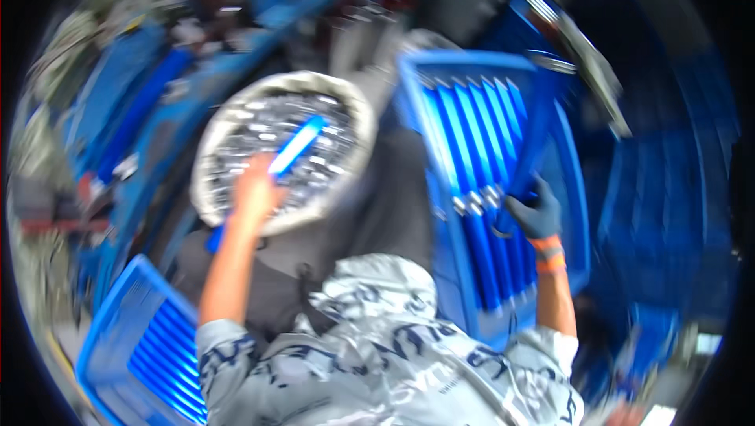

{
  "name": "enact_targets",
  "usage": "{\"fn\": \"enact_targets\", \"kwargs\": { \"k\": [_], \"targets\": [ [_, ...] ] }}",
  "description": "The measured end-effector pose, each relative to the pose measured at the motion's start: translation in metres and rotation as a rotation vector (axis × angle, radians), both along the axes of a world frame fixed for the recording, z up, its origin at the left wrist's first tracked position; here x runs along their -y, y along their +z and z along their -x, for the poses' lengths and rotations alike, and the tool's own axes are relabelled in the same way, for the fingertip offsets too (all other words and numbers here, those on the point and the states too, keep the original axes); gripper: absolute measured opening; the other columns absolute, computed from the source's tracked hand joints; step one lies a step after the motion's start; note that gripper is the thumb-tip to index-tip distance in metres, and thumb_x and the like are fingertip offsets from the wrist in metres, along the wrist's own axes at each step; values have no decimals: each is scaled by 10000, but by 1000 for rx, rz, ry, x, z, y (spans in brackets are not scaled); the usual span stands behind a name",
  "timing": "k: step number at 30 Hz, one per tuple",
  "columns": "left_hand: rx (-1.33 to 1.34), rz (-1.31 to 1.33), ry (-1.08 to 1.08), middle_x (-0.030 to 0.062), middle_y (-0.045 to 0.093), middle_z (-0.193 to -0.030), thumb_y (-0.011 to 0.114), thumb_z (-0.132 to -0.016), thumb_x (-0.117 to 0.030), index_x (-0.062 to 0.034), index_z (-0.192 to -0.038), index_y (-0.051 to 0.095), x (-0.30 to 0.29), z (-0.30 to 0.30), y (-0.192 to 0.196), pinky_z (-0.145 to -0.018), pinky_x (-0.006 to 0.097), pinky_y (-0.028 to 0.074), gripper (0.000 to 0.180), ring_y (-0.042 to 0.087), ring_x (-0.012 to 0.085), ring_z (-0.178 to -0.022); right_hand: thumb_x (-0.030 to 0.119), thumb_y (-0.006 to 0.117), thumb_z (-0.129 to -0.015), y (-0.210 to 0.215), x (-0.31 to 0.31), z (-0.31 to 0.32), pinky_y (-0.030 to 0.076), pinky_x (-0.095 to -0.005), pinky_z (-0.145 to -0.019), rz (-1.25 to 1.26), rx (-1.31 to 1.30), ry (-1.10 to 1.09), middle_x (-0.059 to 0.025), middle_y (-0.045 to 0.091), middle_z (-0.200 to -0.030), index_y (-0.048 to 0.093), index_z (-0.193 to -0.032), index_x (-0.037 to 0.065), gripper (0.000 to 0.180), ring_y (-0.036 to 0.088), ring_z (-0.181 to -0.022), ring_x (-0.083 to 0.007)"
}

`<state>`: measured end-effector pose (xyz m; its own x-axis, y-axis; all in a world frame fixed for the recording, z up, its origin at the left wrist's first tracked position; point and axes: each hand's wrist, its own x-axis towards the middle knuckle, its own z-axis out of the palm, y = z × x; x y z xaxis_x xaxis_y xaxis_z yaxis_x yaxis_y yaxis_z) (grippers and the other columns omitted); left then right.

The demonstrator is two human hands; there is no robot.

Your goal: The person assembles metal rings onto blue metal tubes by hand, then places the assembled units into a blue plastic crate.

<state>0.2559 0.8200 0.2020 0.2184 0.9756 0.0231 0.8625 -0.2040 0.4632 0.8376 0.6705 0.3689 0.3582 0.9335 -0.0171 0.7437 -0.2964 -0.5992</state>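
Observation:
My bare left hand point(258, 190) is closed around a slim blue tube point(299, 145), above a round white-rimmed container point(362, 123) full of small shiny metal parts. The tube's other end shows beside my wrist. On the right, my gloved right hand point(539, 214) is closed on the lower end of a thick, dark blue tube point(543, 108) with a silvery upper end. This hand is over a blue crate point(583, 222), where several blue tubes point(472, 131) with metallic ends lie side by side in rows. Motion blur hides finer finger detail.
At the lower left stands another blue crate point(102, 347) holding more blue tubes point(165, 363). A blue frame point(161, 139) runs along the left, amid blurred clutter. Dark blue stacked shapes point(661, 190) fill the far right.

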Motion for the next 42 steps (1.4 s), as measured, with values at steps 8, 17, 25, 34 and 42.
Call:
{"fn": "enact_targets", "kwargs": {
  "k": [8,17,25,34,42],
  "targets": [
    [-65,41,-30,264,774,-1398,833,-775,-219,-83,-1607,638,-27,-36,-21,-1090,537,598,866,770,459,-1240,567,915,-786,-115,284,-81,654,-478,-1008,623,283,-155,-228,856,-1142,778,-1359,7,813,838,-1078,-400],
    [233,-36,-23,241,798,-1328,803,-841,-143,8,-1627,594,11,-4,93,-1077,408,598,827,787,280,-1165,612,928,-777,-173,294,-95,639,-498,-919,896,321,77,-194,857,-1047,909,-1038,115,562,824,-1000,-408],
    [371,52,81,163,716,-1449,817,-903,-71,19,-1686,516,41,50,104,-1075,374,570,843,716,235,-1209,666,897,-784,-184,288,-106,636,-508,-980,914,276,89,-209,865,-1092,911,-1087,81,659,826,-1054,-418],
    [428,-6,22,141,698,-1432,896,-926,-195,35,-1691,498,39,50,105,-1084,374,545,893,682,226,-1219,693,912,-787,-241,283,-105,647,-499,-1013,1247,342,96,-187,867,-1199,912,-1178,129,687,835,-1127,-368],
    [419,34,142,159,694,-1471,939,-930,-101,71,-1669,499,48,56,89,-1150,387,537,877,691,245,-1292,725,865,-847,-231,228,-123,658,-498,-1029,1202,307,221,-151,877,-1236,910,-1204,150,678,836,-1173,-363]
  ]
}}
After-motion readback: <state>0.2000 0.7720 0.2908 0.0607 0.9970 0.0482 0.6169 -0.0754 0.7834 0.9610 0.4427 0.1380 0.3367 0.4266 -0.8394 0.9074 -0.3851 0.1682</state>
